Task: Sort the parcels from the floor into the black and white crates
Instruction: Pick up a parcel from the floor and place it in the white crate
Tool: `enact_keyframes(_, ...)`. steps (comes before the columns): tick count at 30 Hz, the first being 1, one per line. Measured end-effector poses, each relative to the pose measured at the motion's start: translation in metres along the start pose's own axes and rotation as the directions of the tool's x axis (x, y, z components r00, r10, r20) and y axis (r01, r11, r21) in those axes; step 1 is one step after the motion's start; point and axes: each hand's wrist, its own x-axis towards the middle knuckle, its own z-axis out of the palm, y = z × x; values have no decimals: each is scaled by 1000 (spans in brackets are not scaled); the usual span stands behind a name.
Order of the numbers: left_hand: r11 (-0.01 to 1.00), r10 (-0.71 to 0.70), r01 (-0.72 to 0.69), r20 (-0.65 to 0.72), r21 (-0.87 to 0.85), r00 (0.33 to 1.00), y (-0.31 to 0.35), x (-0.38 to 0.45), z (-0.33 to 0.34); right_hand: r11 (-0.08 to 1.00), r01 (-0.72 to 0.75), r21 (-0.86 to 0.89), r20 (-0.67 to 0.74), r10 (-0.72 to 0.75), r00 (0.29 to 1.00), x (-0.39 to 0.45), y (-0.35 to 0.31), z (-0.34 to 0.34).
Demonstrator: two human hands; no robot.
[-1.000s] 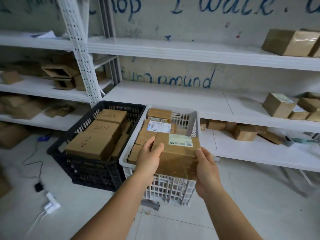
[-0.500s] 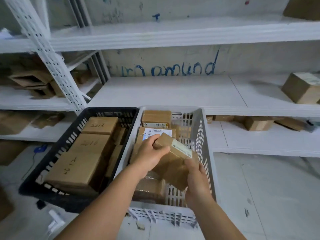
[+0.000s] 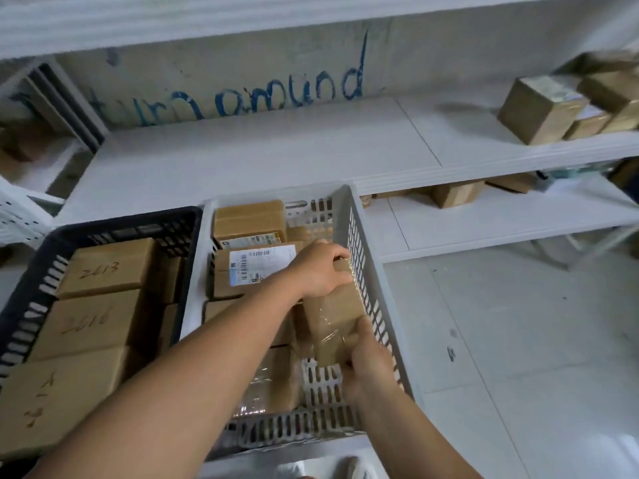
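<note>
A taped brown parcel [image 3: 333, 318] stands on edge inside the white crate [image 3: 371, 285], against its right wall. My left hand [image 3: 320, 271] grips the parcel's far end from above. My right hand [image 3: 364, 361] holds its near end with curled fingers. Several other brown parcels, some with printed labels [image 3: 257, 262], fill the white crate to the left of it. The black crate [image 3: 114, 224] stands directly left of the white one and holds several brown boxes with handwritten numbers [image 3: 103, 267].
White metal shelving [image 3: 262, 150] runs behind both crates, with loose cardboard boxes [image 3: 541, 108] at the right on it and more boxes [image 3: 456, 193] on the lower shelf. Pale tiled floor [image 3: 518, 340] lies to the right of the white crate.
Both hands have carried the parcel from above the white crate's near rim down into it, turning it on edge against the right wall. The view has moved closer and lower.
</note>
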Motion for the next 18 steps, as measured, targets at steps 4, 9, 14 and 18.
enact_keyframes(4, 991, 110, -112, 37, 67, 993, 11, 27, 2, 998, -17, 54, -80, 21, 997, -1, -4, 6)
enact_keyframes(9, 968, 193, -218, 182, 129, 964, 9, 49, 3, 997, -43, 61, -186, 54, 981, 0, 0, 11)
enact_keyframes(14, 963, 164, -210, 249, 171, 955, -7, 68, 11, 995, -59, 78, -233, 76, 970, 26, 6, 22)
enact_keyframes(18, 913, 112, -225, 321, 340, 940, -13, 81, 23, 999, -22, 40, -235, 31, 971, 51, 8, 29)
